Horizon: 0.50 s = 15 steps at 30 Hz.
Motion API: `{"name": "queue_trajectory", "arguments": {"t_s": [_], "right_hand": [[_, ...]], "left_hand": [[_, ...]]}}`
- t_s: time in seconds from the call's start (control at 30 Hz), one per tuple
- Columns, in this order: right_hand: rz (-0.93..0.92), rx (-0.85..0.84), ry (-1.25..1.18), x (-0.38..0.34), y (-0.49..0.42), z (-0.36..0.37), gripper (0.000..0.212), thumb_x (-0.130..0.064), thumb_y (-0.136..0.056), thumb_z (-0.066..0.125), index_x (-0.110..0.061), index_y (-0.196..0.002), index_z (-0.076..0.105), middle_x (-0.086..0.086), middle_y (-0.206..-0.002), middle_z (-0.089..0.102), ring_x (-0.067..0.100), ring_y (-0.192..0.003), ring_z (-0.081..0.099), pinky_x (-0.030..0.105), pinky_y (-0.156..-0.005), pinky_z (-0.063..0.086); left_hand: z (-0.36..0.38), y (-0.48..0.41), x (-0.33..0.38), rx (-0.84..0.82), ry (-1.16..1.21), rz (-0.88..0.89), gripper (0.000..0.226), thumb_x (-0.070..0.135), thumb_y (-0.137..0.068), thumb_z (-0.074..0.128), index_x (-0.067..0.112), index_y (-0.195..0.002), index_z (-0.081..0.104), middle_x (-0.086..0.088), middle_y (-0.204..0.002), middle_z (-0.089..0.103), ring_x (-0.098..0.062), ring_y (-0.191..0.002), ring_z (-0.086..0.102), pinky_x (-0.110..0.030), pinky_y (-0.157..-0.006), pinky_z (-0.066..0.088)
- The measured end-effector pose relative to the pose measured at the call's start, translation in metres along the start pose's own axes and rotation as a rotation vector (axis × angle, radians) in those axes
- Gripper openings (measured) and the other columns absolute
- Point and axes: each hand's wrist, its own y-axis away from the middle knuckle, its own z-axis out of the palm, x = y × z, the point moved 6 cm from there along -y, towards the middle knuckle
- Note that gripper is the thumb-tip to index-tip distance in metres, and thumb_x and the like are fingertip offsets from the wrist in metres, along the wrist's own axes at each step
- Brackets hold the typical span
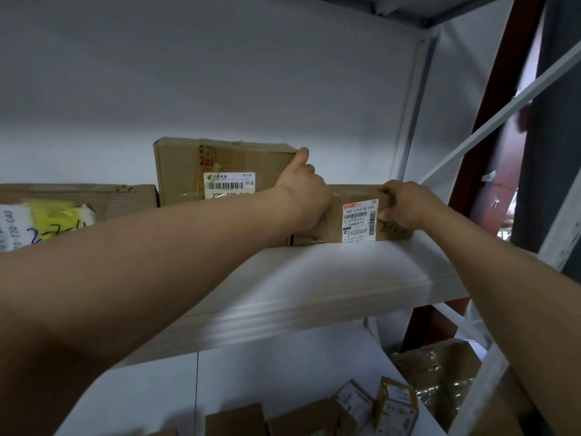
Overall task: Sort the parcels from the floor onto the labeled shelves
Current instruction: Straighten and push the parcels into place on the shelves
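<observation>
A low brown parcel [355,220] with a white barcode label lies on the white upper shelf [330,278], near its right end. My left hand [303,196] holds its left end, thumb up against the taller box behind. My right hand [405,204] grips its right part, fingers curled over the top edge and thumb on the front face. A taller cardboard box [220,169] with a white label stands just behind and to the left.
Another box [78,209] with yellow tape and handwriting lies at the far left of the same shelf. Several small parcels [345,407] and a tape-wrapped one [440,372] sit on the shelf below. White uprights and a diagonal brace [490,121] frame the right side.
</observation>
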Motion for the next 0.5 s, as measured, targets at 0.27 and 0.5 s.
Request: {"name": "queue_trajectory", "arguments": {"t_s": [0.27, 0.5], "right_hand": [[-0.006, 0.071, 0.052, -0.023, 0.030, -0.007, 0.072, -0.031, -0.086, 0.073, -0.020, -0.148, 0.038, 0.020, -0.130, 0.054, 0.040, -0.117, 0.052, 0.045, -0.094, 0.047], [-0.160, 0.034, -0.016, -0.118, 0.113, -0.037, 0.018, -0.043, -0.083, 0.074, -0.035, -0.086, 0.059, -0.007, -0.091, 0.062, 0.013, -0.077, 0.053, 0.027, -0.057, 0.035]], "left_hand": [[-0.017, 0.038, -0.001, 0.209, 0.076, 0.018, 0.025, 0.025, -0.091, 0.049, 0.012, -0.109, 0.061, -0.006, -0.097, 0.065, -0.032, -0.111, 0.052, -0.053, -0.112, 0.020], [-0.011, 0.150, -0.027, 0.365, 0.168, 0.043, 0.030, 0.007, -0.081, 0.051, 0.010, -0.110, 0.058, -0.011, -0.101, 0.063, -0.032, -0.092, 0.058, -0.034, -0.054, 0.026]]}}
